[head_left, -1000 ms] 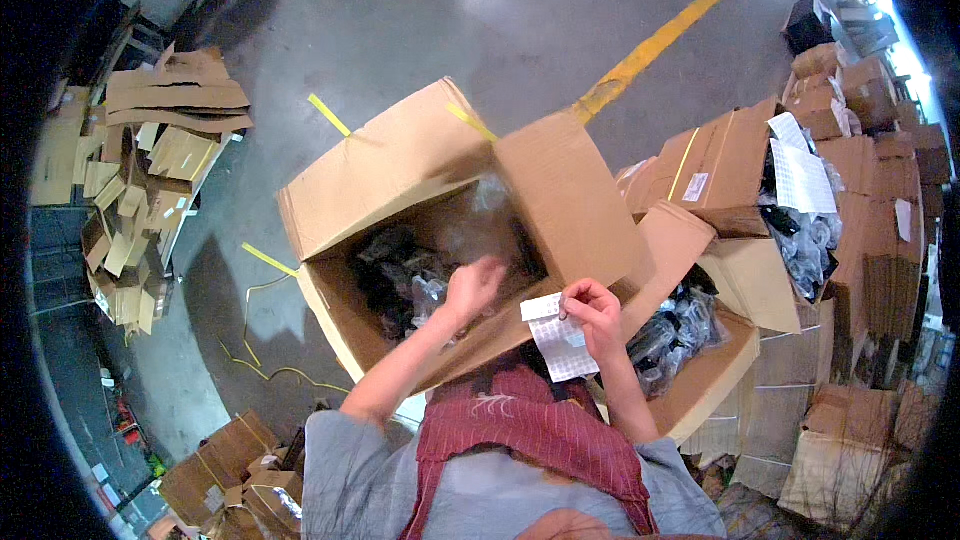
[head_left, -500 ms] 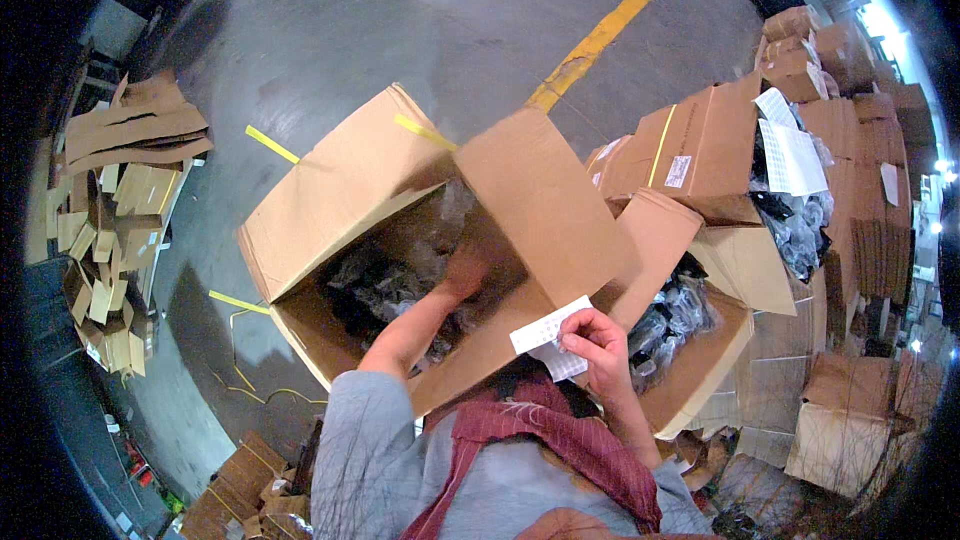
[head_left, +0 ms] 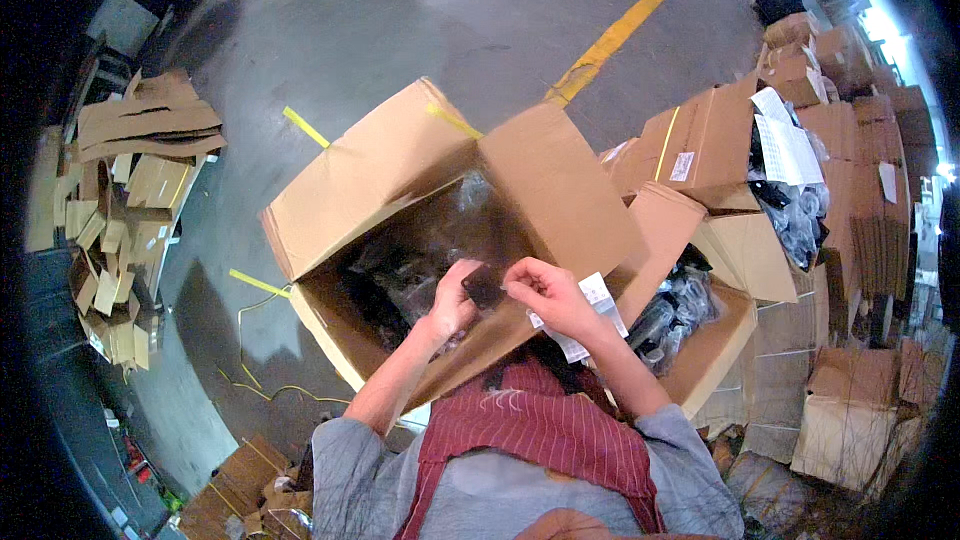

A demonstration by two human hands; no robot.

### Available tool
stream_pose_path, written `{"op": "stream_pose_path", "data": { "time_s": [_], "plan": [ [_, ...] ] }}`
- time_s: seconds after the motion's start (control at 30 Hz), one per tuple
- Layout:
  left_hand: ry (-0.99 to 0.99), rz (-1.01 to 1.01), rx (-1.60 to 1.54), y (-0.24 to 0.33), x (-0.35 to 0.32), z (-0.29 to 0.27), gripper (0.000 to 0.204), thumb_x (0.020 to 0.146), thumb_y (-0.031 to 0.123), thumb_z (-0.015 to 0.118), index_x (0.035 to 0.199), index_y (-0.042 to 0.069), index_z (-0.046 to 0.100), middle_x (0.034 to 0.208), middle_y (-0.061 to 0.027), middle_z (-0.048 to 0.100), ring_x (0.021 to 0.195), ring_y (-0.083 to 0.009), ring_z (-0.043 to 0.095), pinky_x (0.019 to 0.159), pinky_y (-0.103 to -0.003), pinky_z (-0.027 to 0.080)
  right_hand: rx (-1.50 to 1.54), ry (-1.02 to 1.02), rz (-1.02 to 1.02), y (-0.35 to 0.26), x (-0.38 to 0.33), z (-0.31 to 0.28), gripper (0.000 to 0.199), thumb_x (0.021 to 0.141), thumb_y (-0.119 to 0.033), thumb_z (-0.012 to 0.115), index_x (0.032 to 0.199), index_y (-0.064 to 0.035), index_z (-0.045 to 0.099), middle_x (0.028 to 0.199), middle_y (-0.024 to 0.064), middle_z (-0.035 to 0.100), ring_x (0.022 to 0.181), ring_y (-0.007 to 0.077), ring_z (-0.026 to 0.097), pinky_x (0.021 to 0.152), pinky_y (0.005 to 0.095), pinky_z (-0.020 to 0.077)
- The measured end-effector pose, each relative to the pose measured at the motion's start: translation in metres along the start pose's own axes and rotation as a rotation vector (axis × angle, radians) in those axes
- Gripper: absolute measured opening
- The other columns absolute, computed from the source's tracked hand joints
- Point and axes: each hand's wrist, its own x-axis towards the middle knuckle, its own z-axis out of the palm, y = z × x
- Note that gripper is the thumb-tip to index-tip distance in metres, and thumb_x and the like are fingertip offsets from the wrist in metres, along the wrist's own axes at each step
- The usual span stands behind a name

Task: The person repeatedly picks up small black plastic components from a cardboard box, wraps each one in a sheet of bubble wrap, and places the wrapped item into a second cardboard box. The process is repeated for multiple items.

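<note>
So, starting at the far left there's a heap of flattened cardboard scraps (head_left: 130, 200) on the grey concrete floor (head_left: 420, 30), well apart from the action. Then the big open cardboard box (head_left: 400, 170), flaps spread, full of dark bagged items.

Over its near edge the left hand (head_left: 455, 302) and right hand (head_left: 545, 295) meet on a small dark item (head_left: 483, 290), which sits right between them, pinched by fingertips from both sides. Its long axis is too small to tell. Both hands look about equally near. The right hand also has white paper slips (head_left: 590, 315) tucked under its fingers.

Compared with a half second ago, the left hand has come up out of the box with the item, and the right hand has swung in to meet it.

Further right are more open cartons (head_left: 720, 140) with bagged black goods, then stacked boxes (head_left: 850, 410).
</note>
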Motion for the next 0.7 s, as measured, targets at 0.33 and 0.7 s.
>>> {"op": "stream_pose_path", "data": {
  "time_s": [0.33,0.7],
  "plan": [
    [0.052,0.167,0.346,0.073,-0.012,-0.002,0.025,0.08,0.016,0.069,0.103,0.004,0.064,0.097,-0.0145,0.066,0.09,-0.0349,0.06,0.08,-0.041,0.049,-0.514,0.162,-0.157,-0.02,-0.006,0.027,0.016,0.088,-0.021,0.062,0.09,-0.0055,0.063,0.087,0.0157,0.067,0.084,0.0361,0.065,0.073,0.0444,0.0518],
    [-0.09,-0.33,0.402,0.018,0.019,0.007,0.037,0.075,0.011,0.064,0.112,0.006,0.067,0.103,-0.0184,0.067,0.102,-0.0369,0.063,0.086,-0.045,0.051,-0.561,0.502,-0.107,0.008,-0.008,-0.025,0.02,0.086,-0.02,0.073,0.082,-0.0043,0.062,0.063,0.0025,0.057,0.055,0.0104,0.053,0.052,0.0275,0.043]
  ]
}}
